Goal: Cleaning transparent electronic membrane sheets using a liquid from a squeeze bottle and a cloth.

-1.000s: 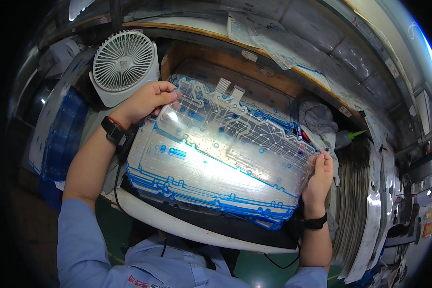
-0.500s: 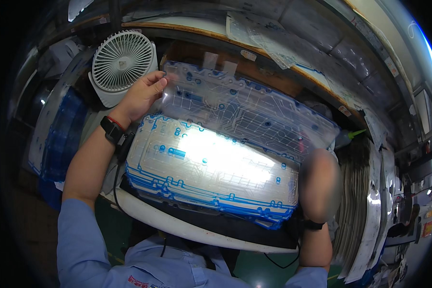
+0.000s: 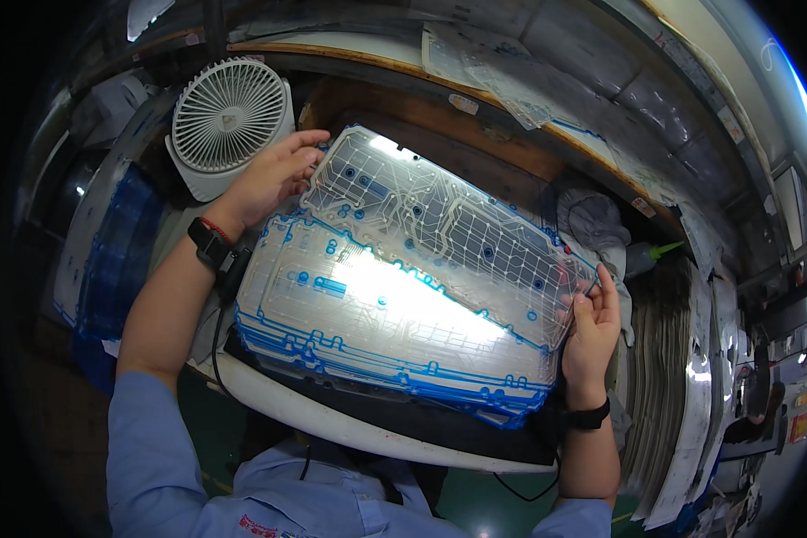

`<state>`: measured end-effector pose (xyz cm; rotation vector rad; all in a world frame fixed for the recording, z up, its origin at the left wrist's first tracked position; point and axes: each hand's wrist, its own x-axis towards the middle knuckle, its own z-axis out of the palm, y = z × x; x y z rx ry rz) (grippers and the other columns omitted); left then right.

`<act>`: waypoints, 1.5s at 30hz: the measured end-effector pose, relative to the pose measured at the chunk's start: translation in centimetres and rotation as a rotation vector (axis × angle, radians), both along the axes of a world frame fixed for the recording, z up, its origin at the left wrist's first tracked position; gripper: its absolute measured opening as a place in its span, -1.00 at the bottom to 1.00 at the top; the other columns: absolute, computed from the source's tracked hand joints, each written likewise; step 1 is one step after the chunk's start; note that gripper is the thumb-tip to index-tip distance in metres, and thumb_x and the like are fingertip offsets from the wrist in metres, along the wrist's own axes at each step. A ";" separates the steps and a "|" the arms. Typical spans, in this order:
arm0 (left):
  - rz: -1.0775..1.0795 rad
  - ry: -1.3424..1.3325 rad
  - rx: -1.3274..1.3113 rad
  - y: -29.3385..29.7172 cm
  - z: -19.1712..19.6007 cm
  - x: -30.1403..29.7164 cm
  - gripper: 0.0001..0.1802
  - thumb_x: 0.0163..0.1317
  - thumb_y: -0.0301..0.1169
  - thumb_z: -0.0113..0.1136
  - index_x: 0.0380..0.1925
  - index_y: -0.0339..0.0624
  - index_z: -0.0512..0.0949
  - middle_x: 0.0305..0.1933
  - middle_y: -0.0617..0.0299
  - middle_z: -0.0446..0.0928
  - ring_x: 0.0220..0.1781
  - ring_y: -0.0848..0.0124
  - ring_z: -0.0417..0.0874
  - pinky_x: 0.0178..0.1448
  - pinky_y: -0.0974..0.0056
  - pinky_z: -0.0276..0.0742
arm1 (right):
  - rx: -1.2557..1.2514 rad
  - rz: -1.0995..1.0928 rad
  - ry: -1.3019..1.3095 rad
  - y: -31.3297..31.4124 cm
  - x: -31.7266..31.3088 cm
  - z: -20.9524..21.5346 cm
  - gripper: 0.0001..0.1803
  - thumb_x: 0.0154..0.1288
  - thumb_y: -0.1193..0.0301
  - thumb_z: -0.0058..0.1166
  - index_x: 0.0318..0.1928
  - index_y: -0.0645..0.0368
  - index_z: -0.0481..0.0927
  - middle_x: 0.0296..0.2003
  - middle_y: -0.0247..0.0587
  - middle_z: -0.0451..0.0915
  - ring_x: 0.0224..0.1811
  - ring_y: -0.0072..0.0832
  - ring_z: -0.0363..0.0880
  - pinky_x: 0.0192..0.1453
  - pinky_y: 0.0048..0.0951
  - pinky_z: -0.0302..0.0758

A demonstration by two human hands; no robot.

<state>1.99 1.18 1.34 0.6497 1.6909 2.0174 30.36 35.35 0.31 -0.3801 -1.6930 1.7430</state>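
A clear plastic film sheet (image 3: pixel 448 215) printed with circuit lines and blue marks lies tilted over the far part of a stack of similar blue-edged sheets (image 3: pixel 305 314). Bright glare covers the stack's top. At the film's right edge, the thumb and fingers of my right hand (image 3: pixel 592 336) are closed on it. My left hand (image 3: pixel 282 175) is beside the film's upper left edge, index finger stretched out and apart from the thumb. Its fingertips are close to that edge; whether they touch it is hard to see.
A white fan (image 3: pixel 231 117) stands behind my left hand. Blue-edged sheets (image 3: pixel 121 251) are piled at the left, and a tall stack of grey sheets (image 3: pixel 668 386) stands at the right. A bottle with a green nozzle (image 3: pixel 641 258), a grey cloth (image 3: pixel 592 220) and a wooden-edged shelf (image 3: pixel 386 63) lie beyond.
The film's far side has come nearer and its surface now catches the light. My right hand, blurred before, now grips its right edge. My left hand's fingers have spread from their pinch.
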 end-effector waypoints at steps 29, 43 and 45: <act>0.151 -0.054 0.077 0.0 0.3 -0.1 -0.51 0.49 -0.23 -0.18 0.28 -0.31 0.16 -0.14 0.12 0.54 -0.26 0.52 0.59 -0.27 0.52 0.52 | 0.130 -0.019 -0.067 0.4 -0.2 -0.4 -0.59 0.39 0.53 -0.06 0.22 0.34 0.35 -0.12 -0.29 0.47 -0.09 -0.60 0.44 0.05 -0.59 0.38; -0.113 -0.030 -0.276 -0.2 -0.4 -0.5 -0.59 0.45 -0.24 -0.10 0.14 -0.29 0.38 0.03 0.17 0.53 -0.14 0.58 0.54 -0.16 0.53 0.43 | 0.446 0.089 -0.153 0.5 -0.1 -1.3 -0.84 0.26 0.50 0.12 -0.15 0.27 0.54 -0.24 -0.35 0.47 -0.26 -0.64 0.40 -0.13 -0.64 0.31; -0.110 -0.033 -0.299 0.1 -0.3 -0.3 -0.57 0.44 -0.24 -0.08 0.18 -0.28 0.37 0.06 0.19 0.53 -0.10 0.61 0.51 -0.14 0.53 0.41 | 0.368 0.100 -0.137 0.1 0.0 -0.9 -0.84 0.28 0.51 0.11 -0.14 0.26 0.53 -0.27 -0.39 0.46 -0.28 -0.69 0.37 -0.16 -0.66 0.30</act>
